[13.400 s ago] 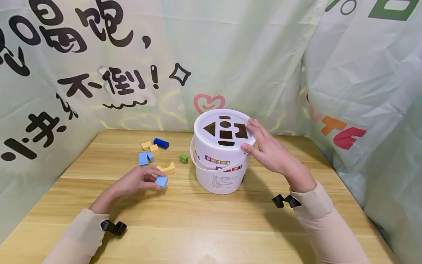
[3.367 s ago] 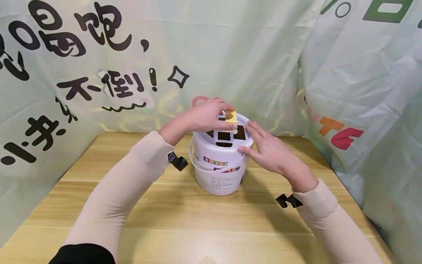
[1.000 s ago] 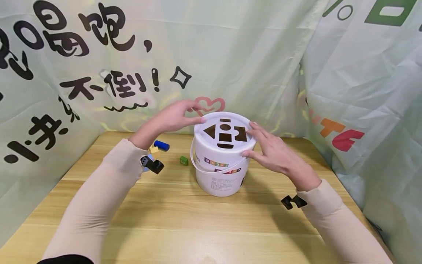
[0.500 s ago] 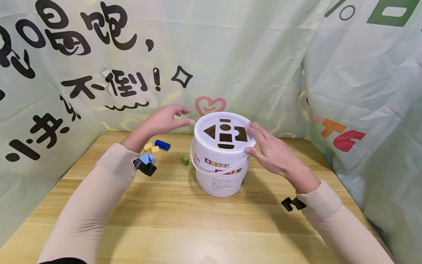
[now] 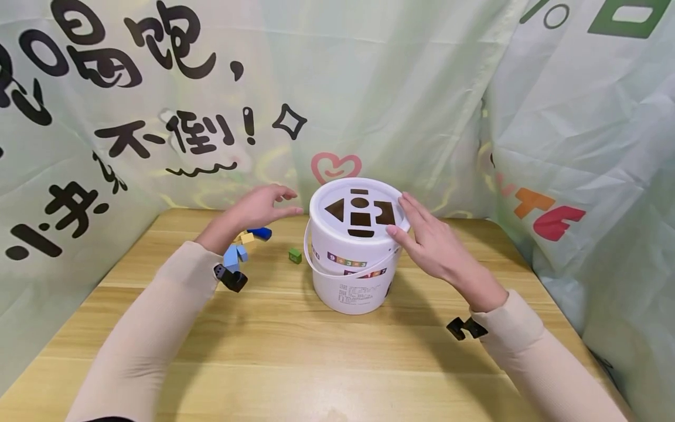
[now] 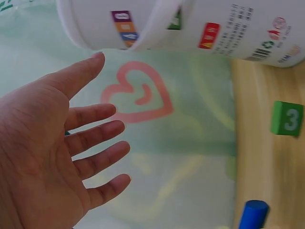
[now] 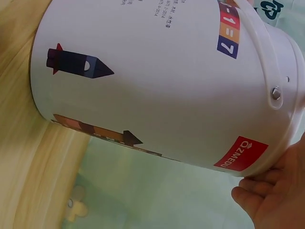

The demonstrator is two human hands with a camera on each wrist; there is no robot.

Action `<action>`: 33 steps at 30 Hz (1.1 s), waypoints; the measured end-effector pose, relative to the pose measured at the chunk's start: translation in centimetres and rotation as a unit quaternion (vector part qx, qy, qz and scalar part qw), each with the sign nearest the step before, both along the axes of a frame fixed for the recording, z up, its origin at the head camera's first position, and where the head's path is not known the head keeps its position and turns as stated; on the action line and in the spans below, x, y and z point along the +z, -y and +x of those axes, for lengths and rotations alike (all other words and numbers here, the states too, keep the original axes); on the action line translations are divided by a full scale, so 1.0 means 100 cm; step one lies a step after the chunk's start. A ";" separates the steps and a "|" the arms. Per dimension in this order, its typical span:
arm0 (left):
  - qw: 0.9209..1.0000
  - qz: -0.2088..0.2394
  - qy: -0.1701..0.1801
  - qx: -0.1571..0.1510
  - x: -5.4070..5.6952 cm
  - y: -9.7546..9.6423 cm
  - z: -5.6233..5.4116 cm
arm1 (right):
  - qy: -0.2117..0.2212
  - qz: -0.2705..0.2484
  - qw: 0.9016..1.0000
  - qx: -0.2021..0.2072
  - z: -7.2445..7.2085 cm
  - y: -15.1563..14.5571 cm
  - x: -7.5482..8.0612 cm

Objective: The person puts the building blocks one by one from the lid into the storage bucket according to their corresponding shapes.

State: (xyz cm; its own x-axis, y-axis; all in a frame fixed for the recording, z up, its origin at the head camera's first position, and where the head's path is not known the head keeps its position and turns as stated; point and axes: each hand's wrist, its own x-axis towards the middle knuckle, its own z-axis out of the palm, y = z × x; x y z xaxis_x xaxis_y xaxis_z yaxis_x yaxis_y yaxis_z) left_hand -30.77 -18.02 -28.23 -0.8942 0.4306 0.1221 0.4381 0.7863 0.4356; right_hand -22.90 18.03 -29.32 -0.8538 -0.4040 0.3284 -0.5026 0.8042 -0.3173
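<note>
A white shape-sorting bucket (image 5: 352,287) stands upright on the table, its lid (image 5: 334,227) pierced with dark cut-outs: a triangle, a circle, a square and others. My right hand (image 5: 436,246) rests on the lid's right rim, thumb at the near edge and fingers stretched along the far edge. To the bucket's left, my left hand (image 5: 258,205) is in the air with fingers spread, holding nothing; its palm shows in the left wrist view. Beneath it lie light blue blocks (image 5: 231,256), yellow blocks (image 5: 247,238) and a dark blue cylinder (image 5: 262,233), partly hidden by hand and wrist.
A green cube (image 5: 295,255), marked 3 in the left wrist view, sits between the blocks and the bucket. The bucket's white handle (image 5: 337,274) hangs down at the front. Printed cloth (image 5: 401,105) encloses the wooden table (image 5: 295,363) at the back and sides.
Earlier my left hand held a light blue block, later a yellow arch block above the lid. Now empty, it has moved left and down from the bucket. The right hand has stayed on the rim.
</note>
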 end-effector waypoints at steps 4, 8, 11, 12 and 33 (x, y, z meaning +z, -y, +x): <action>1.000 -0.005 0.013 -0.015 -0.017 -0.001 -0.002 | -0.003 0.003 1.000 0.006 -0.001 -0.002 0.000; 0.999 -0.009 0.020 -0.025 -0.034 0.000 -0.003 | -0.005 0.005 1.000 0.012 -0.003 -0.003 0.000; 0.999 -0.011 0.023 -0.030 -0.045 0.001 -0.003 | -0.002 0.007 1.000 0.014 -0.003 -0.004 -0.002; 0.999 -0.011 0.024 -0.032 -0.049 0.001 -0.004 | -0.002 0.007 1.000 0.014 -0.003 -0.004 -0.002; 0.992 0.008 0.097 -0.082 -0.116 0.010 -0.019 | -0.009 -0.007 1.000 0.026 -0.004 -0.002 -0.005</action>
